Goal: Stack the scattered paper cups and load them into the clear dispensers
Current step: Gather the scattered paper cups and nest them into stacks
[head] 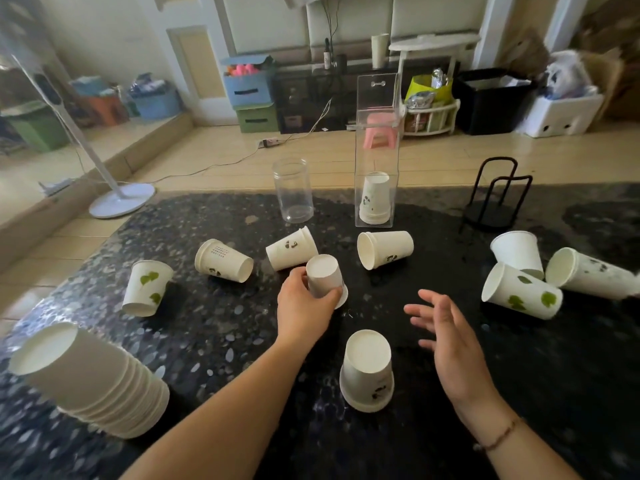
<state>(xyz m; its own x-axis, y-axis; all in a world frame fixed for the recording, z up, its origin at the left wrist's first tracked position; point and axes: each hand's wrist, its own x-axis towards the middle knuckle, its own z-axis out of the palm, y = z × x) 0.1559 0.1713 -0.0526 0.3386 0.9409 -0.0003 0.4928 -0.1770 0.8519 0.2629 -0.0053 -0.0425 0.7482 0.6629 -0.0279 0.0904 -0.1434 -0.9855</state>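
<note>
White paper cups lie scattered on a dark speckled table point(221, 341). My left hand point(301, 306) grips an upside-down cup point(323, 273) at the table's middle. My right hand point(446, 330) hovers open to its right, holding nothing. Another upside-down cup point(367, 370) stands near me. A tall stack of cups point(93, 382) stands at the near left. A square clear dispenser point(377, 116) at the back holds a short stack of cups point(374, 199). A round clear dispenser point(292, 188) stands empty to its left.
Tipped cups lie around: a leaf-print one point(147, 287) at left, two point(223, 260) point(292, 248) behind my left hand, one point(384, 248) by the square dispenser, three point(519, 291) at right. A black wire holder point(495, 195) stands back right. Floor and storage boxes lie beyond.
</note>
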